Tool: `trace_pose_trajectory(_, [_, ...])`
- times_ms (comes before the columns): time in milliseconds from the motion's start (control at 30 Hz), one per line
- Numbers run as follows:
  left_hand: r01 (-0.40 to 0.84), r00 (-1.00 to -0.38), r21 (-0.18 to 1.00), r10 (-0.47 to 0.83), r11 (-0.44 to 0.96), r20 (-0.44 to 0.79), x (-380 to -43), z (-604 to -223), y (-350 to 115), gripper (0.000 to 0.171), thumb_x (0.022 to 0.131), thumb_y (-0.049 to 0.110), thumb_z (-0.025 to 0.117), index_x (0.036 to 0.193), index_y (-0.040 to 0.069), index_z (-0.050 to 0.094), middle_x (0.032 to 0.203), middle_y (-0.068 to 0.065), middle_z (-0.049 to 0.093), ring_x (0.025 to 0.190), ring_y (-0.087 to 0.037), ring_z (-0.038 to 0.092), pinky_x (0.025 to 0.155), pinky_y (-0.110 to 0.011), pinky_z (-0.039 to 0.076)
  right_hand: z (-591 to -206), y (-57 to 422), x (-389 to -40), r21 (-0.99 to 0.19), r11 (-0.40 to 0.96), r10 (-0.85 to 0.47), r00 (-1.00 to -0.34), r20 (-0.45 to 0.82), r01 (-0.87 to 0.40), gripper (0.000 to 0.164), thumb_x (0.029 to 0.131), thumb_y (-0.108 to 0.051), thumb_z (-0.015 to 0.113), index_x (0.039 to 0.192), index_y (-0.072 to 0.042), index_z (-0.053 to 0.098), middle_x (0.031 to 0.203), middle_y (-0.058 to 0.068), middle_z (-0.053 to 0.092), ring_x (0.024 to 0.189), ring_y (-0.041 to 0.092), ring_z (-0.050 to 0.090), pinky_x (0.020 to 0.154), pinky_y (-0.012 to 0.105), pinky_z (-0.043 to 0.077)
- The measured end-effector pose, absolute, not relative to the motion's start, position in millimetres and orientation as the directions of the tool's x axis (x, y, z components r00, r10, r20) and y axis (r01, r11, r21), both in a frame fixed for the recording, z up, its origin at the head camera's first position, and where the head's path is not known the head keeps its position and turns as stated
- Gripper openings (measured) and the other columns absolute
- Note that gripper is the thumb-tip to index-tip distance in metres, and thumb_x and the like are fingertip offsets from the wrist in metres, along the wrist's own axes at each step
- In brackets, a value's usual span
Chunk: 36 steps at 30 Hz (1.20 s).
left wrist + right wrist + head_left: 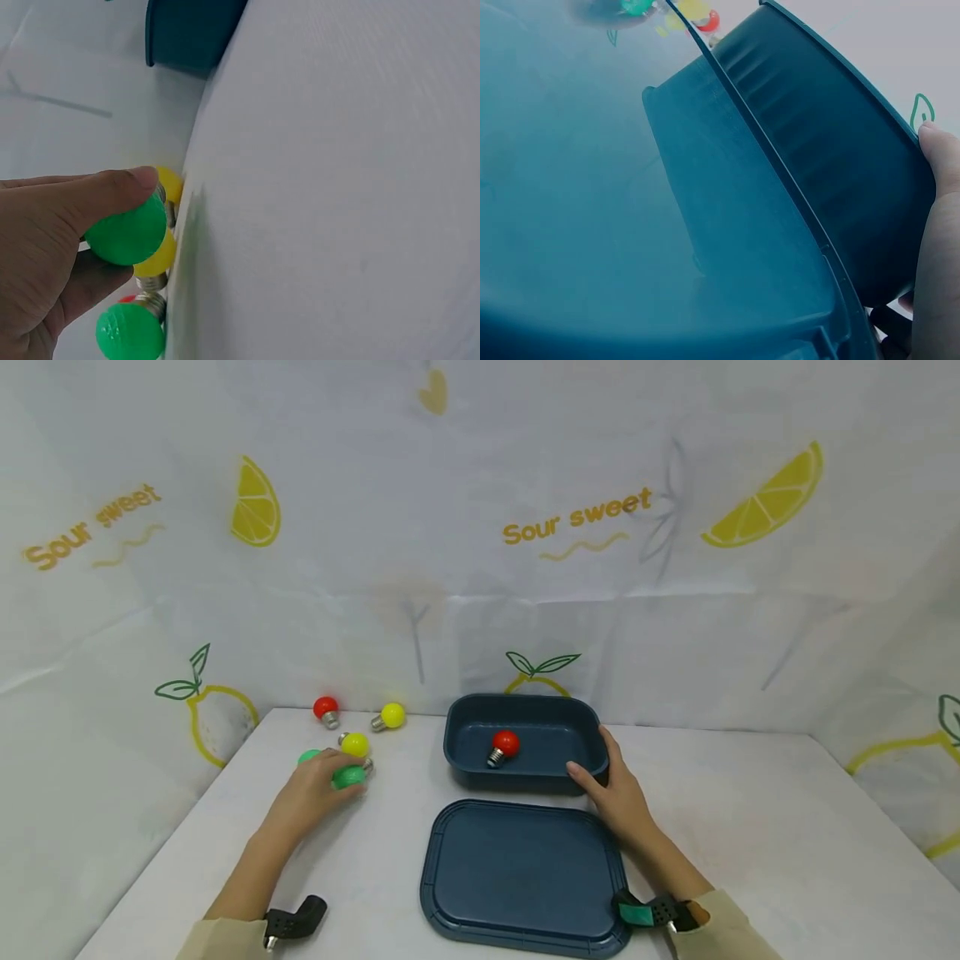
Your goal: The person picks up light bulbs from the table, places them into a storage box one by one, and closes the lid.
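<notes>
Nearest the person, a blue lid (525, 877) lies flat on the table (757, 843), its right side partly covered by the dark strap (636, 913) at the right wrist. Beyond it, the right hand (621, 797) grips the right end of the blue box (517, 783), thumb on the near side and fingers around the end wall. The left hand (318, 783) pinches a green bulb (347, 777) between thumb and fingers, its metal base turned right, toward the box. This bulb is left of the box and well apart from it; the box's long axis runs left to right, so its short left end faces the left hand, the nearer one to the loose bulbs. Inside, left of the middle, a red bulb (506, 743) lies on its side. A near yellow bulb (356, 744) sits just past the left hand; farther back are the far yellow bulb (393, 715) and far red bulb (326, 705), before the printed cloth (337, 568). The second green bulb (129, 334) is mostly hidden in the head view. Whether the pinched bulb touches the table I cannot tell, and some right-hand fingers are out of sight
</notes>
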<state>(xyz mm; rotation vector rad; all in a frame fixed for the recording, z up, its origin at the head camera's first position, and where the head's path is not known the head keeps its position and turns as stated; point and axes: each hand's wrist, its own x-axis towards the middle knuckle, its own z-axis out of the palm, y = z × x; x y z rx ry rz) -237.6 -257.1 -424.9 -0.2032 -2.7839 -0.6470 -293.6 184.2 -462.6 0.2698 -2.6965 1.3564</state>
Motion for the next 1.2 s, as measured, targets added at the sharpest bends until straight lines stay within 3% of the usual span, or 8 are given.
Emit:
trace_pose_trajectory(467, [0.319, -0.907, 0.462, 0.125, 0.827, 0.402, -251.7, -393.5, -200.7, 0.042, 0.085, 0.022, 0.083, 0.125, 0.015, 0.072, 0.124, -0.007, 0.072, 0.105, -0.023, 0.065, 0.087, -0.04, 0.06, -458.0, 193.1, -298.9, -0.756, 0.621, -0.099, -0.977, 0.187, -0.208, 0.09, 0.099, -0.054, 0.054, 0.164, -0.022, 0.001, 0.167, 0.024, 0.018, 0.15, 0.051, 0.027, 0.116, 0.07, 0.027])
trace_pose_trajectory(600, [0.354, -0.896, 0.457, 0.157, 0.816, 0.415, -259.7, -383.3, -181.6, 0.042, 0.086, 0.025, 0.082, 0.125, 0.015, 0.072, 0.122, -0.004, 0.073, 0.103, -0.021, 0.065, 0.087, -0.039, 0.06, -457.5, 189.3, -301.7, -0.762, 0.609, -0.111, -0.975, 0.194, -0.221, 0.09, 0.099, -0.053, 0.055, 0.164, -0.02, 0.002, 0.168, 0.024, 0.017, 0.151, 0.05, 0.025, 0.118, 0.069, 0.025])
trace_pose_trajectory(767, [0.431, -0.88, 0.52, 0.215, 0.737, 0.424, -271.6, -378.8, -160.1, 0.038, 0.088, 0.023, 0.08, 0.124, 0.014, 0.072, 0.125, -0.004, 0.072, 0.111, -0.022, 0.066, 0.093, -0.042, 0.06, -459.9, 180.3, -305.8, -0.771, 0.593, -0.137, -0.973, 0.188, -0.232, 0.09, 0.099, -0.052, 0.055, 0.164, -0.021, 0.001, 0.168, 0.023, 0.016, 0.152, 0.048, 0.024, 0.118, 0.068, 0.025])
trace_pose_trajectory(1033, [0.459, -0.885, 0.596, 0.279, 0.659, 0.373, -300.2, -384.6, -117.8, 0.037, 0.088, 0.027, 0.079, 0.124, 0.017, 0.072, 0.123, -0.004, 0.071, 0.097, -0.016, 0.065, 0.08, -0.028, 0.058, -463.3, 178.5, -303.2, -0.771, 0.596, -0.124, -0.974, 0.189, -0.225, 0.089, 0.099, -0.053, 0.054, 0.164, -0.023, 0.001, 0.168, 0.022, 0.018, 0.15, 0.049, 0.028, 0.117, 0.068, 0.027])
trace_pose_trajectory(1200, [0.471, -0.882, 0.582, 0.326, 0.663, 0.341, -313.5, -385.8, -97.1, 0.04, 0.089, 0.028, 0.079, 0.126, 0.016, 0.071, 0.126, -0.005, 0.069, 0.098, -0.016, 0.066, 0.078, -0.025, 0.057, -463.2, 179.7, -298.0, -0.774, 0.593, -0.122, -0.975, 0.186, -0.221, 0.089, 0.1, -0.051, 0.054, 0.164, -0.022, 0.001, 0.168, 0.023, 0.019, 0.149, 0.05, 0.028, 0.117, 0.069, 0.028])
